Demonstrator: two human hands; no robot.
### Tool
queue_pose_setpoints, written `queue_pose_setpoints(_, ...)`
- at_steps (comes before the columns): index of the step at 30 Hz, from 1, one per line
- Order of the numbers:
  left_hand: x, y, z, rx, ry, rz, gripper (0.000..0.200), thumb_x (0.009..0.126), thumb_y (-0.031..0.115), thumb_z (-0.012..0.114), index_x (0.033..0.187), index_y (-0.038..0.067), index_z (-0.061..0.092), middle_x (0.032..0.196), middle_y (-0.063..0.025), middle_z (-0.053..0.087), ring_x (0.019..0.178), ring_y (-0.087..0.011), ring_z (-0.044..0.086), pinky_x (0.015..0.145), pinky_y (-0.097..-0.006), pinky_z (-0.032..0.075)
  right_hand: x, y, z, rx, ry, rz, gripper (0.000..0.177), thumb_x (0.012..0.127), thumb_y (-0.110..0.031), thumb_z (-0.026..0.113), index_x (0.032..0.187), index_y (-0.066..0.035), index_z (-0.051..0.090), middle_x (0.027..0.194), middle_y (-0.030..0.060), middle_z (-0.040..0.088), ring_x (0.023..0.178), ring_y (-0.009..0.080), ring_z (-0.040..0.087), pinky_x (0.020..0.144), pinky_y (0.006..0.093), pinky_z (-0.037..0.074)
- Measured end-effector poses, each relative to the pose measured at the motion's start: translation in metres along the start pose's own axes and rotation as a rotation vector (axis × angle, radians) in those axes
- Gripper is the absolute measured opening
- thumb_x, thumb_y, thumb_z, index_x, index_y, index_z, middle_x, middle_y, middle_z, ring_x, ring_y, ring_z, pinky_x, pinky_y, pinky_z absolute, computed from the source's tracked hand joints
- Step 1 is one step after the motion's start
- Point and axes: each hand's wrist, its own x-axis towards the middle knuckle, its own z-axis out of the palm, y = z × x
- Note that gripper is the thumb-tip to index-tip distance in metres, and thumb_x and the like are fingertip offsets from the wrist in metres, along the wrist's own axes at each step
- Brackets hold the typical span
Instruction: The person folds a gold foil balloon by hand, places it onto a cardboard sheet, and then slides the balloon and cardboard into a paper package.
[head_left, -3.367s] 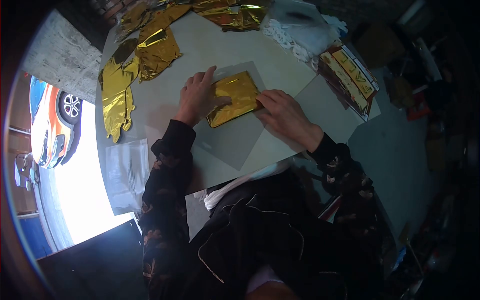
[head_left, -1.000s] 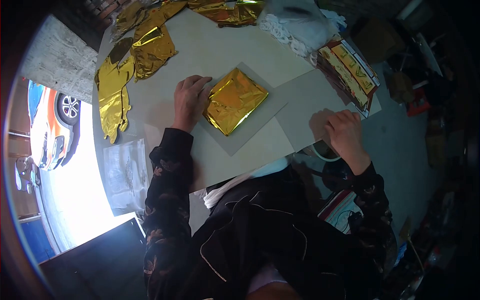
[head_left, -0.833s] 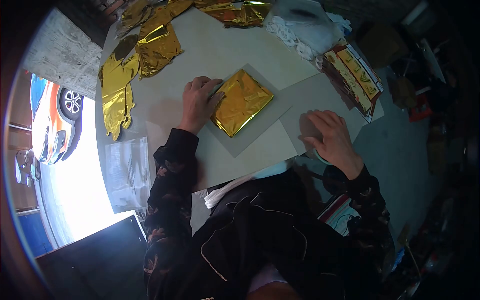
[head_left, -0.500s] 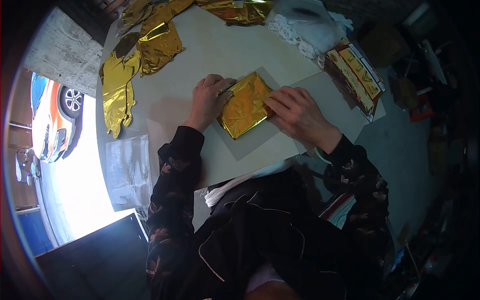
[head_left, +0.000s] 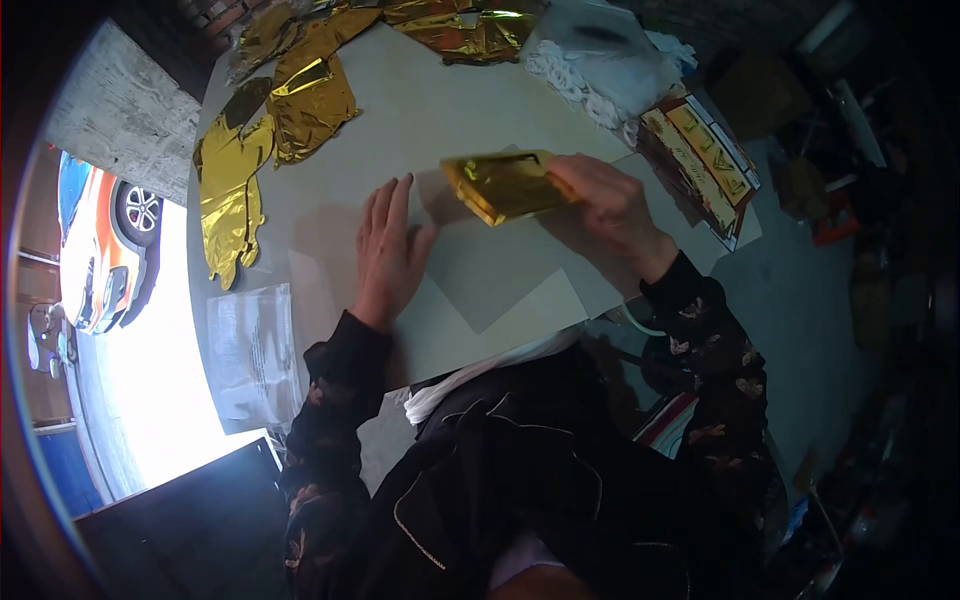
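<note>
My right hand (head_left: 607,205) grips the right end of a folded gold foil packet (head_left: 505,187), which is raised and tilted above the table and slightly blurred. Its fingers are closed round that edge. To the left of the packet, my left hand (head_left: 388,250) is apart from it, palm down with the fingers stretched out and nothing held. Below the packet, a grey square sheet (head_left: 480,275) lies on the pale table (head_left: 440,110).
Gold foil pieces (head_left: 232,190) lie along the left and far edges. A clear plastic bag (head_left: 252,350) is at the near left. White loops and a plastic bag (head_left: 600,65) are at the back right, beside printed cards (head_left: 700,165).
The foil packet has been lifted and tilted by my right hand. My left hand has let go of it and moved left and down, its fingers now straight.
</note>
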Motion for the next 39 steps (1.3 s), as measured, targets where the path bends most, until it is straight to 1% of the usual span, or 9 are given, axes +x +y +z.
queue_pose_setpoints(4,-0.02,0.019,-0.012,0.177,-0.287,0.12,0.086,0.086,0.045,0.072,0.155,0.01,0.033,0.158,-0.0239,0.029,0.148,-0.043,0.024,0.117,-0.0549,0.021,-0.001,0.007,-0.046,0.051,0.236,0.298,0.014,0.096,-0.01,0.063,0.103,0.001,0.069,0.087,0.0078,0.072,0.077,0.0195,0.07,0.073,0.0297,0.055)
queue_pose_setpoints(7,-0.022,0.023,0.003,0.263,-0.243,0.09,0.089,0.088,0.054,0.066,0.157,0.012,0.028,0.158,-0.025,0.028,0.147,-0.0436,0.024,0.117,-0.0583,0.02,-0.037,0.036,-0.056,0.192,0.296,0.629,0.019,0.101,-0.014,0.059,0.102,0.002,0.069,0.085,0.0004,0.068,0.074,0.0091,0.06,0.071,0.0256,0.048)
queue_pose_setpoints(16,-0.005,0.11,0.074,0.247,-0.217,0.113,0.074,0.096,0.052,0.056,0.153,0.009,0.034,0.157,-0.028,0.027,0.147,-0.0449,0.024,0.119,-0.0556,0.02,-0.068,0.037,-0.037,0.325,0.55,0.669,0.021,0.102,-0.016,0.06,0.099,0.003,0.07,0.084,-0.0036,0.062,0.078,0.004,0.05,0.072,0.0229,0.043)
queue_pose_setpoints(19,0.011,0.128,0.09,0.212,-0.222,0.186,0.072,0.098,0.05,0.054,0.153,0.009,0.034,0.156,-0.0288,0.028,0.147,-0.0441,0.024,0.119,-0.0524,0.023,-0.054,0.026,-0.043,0.503,0.476,0.787,0.02,0.101,-0.015,0.061,0.105,0.002,0.07,0.091,-0.0013,0.066,0.08,0.0039,0.055,0.073,0.0219,0.045)
queue_pose_setpoints(22,0.026,0.125,0.085,-0.403,-0.025,0.093,0.066,0.103,0.049,0.048,0.151,0.006,0.037,0.152,-0.0251,0.038,0.141,-0.0391,0.037,0.116,-0.0477,0.031,-0.032,0.005,-0.045,1.045,0.419,0.917,0.02,0.101,-0.013,0.061,0.112,0.001,0.068,0.1,0.0025,0.07,0.086,0.0057,0.062,0.076,0.023,0.05)
queue_pose_setpoints(25,0.045,0.109,0.039,-1.278,-0.278,-0.286,0.062,0.107,0.046,0.043,0.149,0.002,0.039,0.146,-0.0198,0.047,0.133,-0.0319,0.047,0.111,-0.0433,0.039,-0.019,-0.007,-0.038,1.34,0.258,0.94,0.023,0.101,-0.01,0.059,0.12,0.001,0.064,0.114,0.008,0.069,0.099,0.0135,0.068,0.085,0.0283,0.056)
queue_pose_setpoints(28,0.052,0.079,0.017,-1.55,-0.294,-0.342,0.062,0.108,0.047,0.039,0.147,-0.001,0.04,0.141,-0.0144,0.052,0.128,-0.0252,0.053,0.109,-0.0409,0.041,-0.003,-0.025,-0.026,1.485,0.101,0.991,0.028,0.101,-0.008,0.057,0.127,0.002,0.059,0.122,0.0111,0.066,0.107,0.0192,0.067,0.094,0.036,0.058)
queue_pose_setpoints(33,0.05,0.05,-0.001,-1.408,-0.211,-0.39,0.049,0.108,0.034,0.043,0.139,-0.003,0.048,0.131,-0.0131,0.06,0.117,-0.0214,0.06,0.102,-0.039,0.047,0.003,-0.022,0.01,1.569,-0.224,1.046,0.036,0.099,-0.007,0.059,0.134,0.001,0.052,0.129,0.0138,0.062,0.113,0.0256,0.065,0.098,0.0434,0.057)
queue_pose_setpoints(39,0.042,0.034,-0.022,-1.479,-0.216,-0.381,0.029,0.101,0.007,0.051,0.128,-0.004,0.058,0.116,-0.0118,0.068,0.098,-0.0179,0.069,0.086,-0.0311,0.056,0.023,-0.036,0.023,1.653,-0.601,1.017,0.041,0.095,-0.002,0.064,0.134,0.002,0.051,0.125,0.0134,0.064,0.111,0.0234,0.067,0.095,0.0371,0.059)
